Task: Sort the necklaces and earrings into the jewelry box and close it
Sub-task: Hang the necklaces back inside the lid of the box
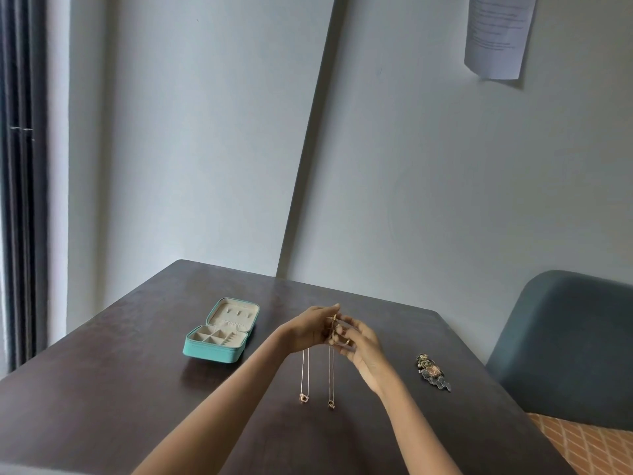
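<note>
Right of the open jewelry box (219, 334), our left hand (308, 329) and right hand (359, 344) pinch two necklaces (317, 375); the wall paper's (496, 32) writing is unreadable.

Single head-worn wide-angle view, forward and down over a dark table (102, 389) toward the wall corner, near both hands
</note>
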Tool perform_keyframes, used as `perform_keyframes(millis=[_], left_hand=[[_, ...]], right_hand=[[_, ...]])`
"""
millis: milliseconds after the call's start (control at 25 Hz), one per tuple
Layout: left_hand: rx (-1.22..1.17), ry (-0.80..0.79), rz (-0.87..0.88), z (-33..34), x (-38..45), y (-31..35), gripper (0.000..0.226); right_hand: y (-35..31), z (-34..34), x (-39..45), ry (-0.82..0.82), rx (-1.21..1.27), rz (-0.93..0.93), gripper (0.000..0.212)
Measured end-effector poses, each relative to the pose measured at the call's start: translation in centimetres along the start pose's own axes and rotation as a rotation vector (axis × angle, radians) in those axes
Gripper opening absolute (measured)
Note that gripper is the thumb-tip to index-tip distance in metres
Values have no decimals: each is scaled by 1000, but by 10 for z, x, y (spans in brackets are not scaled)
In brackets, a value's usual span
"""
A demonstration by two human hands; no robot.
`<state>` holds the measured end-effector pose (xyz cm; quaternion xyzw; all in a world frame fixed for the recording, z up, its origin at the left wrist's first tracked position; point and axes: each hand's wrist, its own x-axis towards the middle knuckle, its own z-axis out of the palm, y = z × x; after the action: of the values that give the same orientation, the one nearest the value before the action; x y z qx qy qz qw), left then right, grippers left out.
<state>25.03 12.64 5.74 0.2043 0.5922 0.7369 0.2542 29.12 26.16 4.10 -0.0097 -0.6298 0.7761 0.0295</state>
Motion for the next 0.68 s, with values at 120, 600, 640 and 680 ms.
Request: perform_keyframes(millis=[120, 600, 640, 680], left_hand=[[-55, -41, -10, -2, -1, 4, 29], [-49, 53, 143, -4, -3, 1, 8], [-54, 105, 138, -3, -3, 0, 19], [-72, 156, 132, -2, -2, -1, 30]], right_hand=[[-2, 0, -2, 17, 104, -24, 21], [-33, 7, 4, 57, -46, -33, 18], [-34, 6, 5, 53, -63, -38, 17], [-36, 6, 6, 47, -84, -46, 17]])
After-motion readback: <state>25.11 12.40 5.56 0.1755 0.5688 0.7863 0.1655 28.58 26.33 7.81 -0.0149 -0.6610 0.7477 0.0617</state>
